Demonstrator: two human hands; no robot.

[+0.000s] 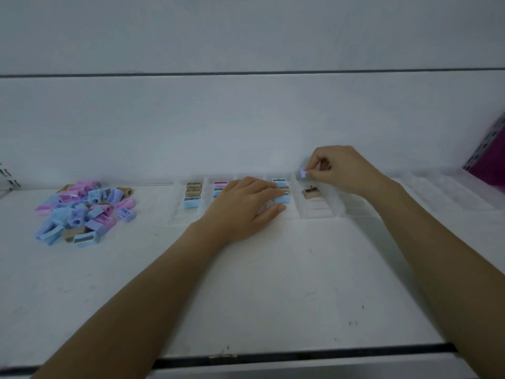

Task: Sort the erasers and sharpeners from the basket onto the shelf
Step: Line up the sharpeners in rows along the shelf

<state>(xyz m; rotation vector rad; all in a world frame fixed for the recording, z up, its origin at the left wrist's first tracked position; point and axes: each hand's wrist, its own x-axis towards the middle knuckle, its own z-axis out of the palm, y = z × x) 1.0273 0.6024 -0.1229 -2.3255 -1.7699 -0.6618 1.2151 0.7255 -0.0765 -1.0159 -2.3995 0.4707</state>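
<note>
A lilac sharpener (302, 173) is pinched in the grip of the right hand (341, 170), thumb and fingertips clamped on it. It is held over the far end of the rightmost filled column of a clear tray (322, 212). A brown sharpener (310, 192) lies in that column just nearer. The left hand (240, 206) lies flat on the tray with its grip apart, fingers straight and touching a blue sharpener (282, 198). A loose pile (84, 212) of sharpeners sits well to the left on the white shelf (273, 283). A magenta box (489, 160) stands at the far right.
</note>
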